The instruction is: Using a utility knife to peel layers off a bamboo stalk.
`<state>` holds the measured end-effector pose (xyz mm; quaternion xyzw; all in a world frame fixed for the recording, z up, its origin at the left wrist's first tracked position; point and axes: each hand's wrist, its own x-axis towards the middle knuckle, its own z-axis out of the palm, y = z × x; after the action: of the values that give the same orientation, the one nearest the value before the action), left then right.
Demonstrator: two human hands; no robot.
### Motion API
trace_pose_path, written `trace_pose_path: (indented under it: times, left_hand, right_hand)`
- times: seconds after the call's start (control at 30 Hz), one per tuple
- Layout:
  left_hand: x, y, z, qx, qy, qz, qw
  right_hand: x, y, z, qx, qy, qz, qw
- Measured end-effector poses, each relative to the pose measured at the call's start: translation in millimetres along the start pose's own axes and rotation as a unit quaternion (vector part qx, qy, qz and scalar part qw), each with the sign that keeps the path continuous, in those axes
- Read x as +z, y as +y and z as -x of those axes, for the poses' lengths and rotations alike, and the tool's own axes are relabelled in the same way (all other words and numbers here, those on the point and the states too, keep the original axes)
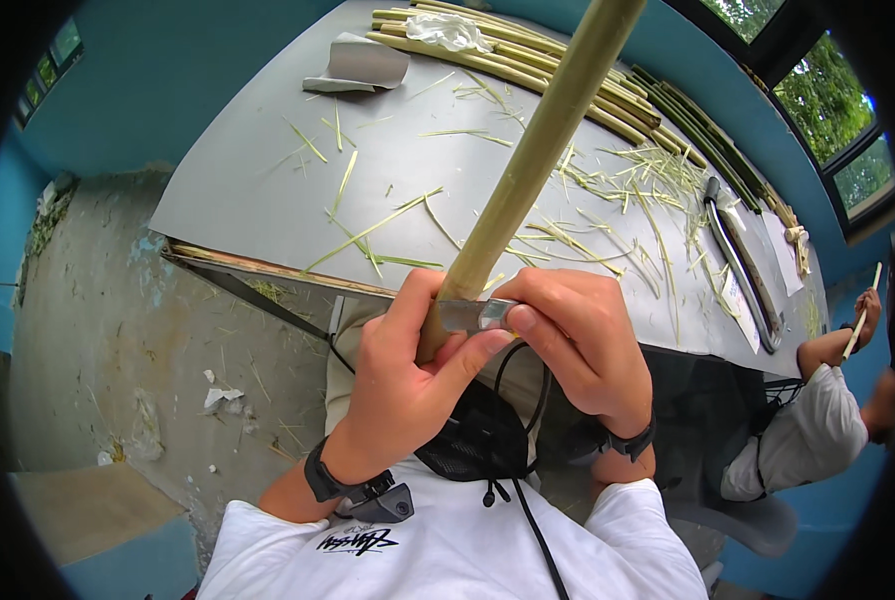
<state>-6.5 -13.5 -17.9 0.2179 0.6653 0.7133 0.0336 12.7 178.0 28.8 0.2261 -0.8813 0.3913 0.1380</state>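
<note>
A pale yellow-green bamboo pole (527,170) slants up and away from my lap, crossing over the near edge of the table. Its lower end sits in my left hand (392,365), whose fingers are wrapped round it. Between the fingers and thumb of my right hand (592,340) is a small knife (462,316). The silver blade lies across the pole, touching it just above the left thumb. That thumb reaches toward the back of the blade. Most of the knife's handle is hidden by my right fingers.
Thin green shavings (657,175) litter the grey table (237,180). Several bamboo poles (507,70) lie along its far side, with crumpled white tissue (447,32) on them. A curled grey sheet (362,65) and a curved saw (742,265) lie there too. A co-worker (807,430) sits at right, holding a thin strip.
</note>
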Motion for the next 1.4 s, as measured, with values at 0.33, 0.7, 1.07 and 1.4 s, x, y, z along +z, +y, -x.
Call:
trace_pose_path:
  times: [0.33, 0.7, 1.07, 1.4]
  left_hand:
    - [-1.4, -2.4, -1.3, 0.054, 0.015, -0.098, 0.994]
    - [-4.5, -4.7, 0.5, 0.097, 0.053, -0.155, 0.982]
    - [2.4, 4.9, -4.1, -0.002, 0.001, -0.047, 0.999]
    - [-9.3, 5.0, -2.6, -0.159, -0.041, 0.172, 0.971]
  right_hand:
    - [3.5, -3.5, 3.8, 0.017, 0.002, 0.025, 1.000]
    - [20.6, -1.2, 7.0, -0.030, 0.073, 0.011, 0.997]
    - [30.3, 0.5, 10.2, -0.002, 0.203, -0.059, 0.977]
    - [-8.7, 6.8, 13.3, 0.077, 0.332, -0.132, 0.931]
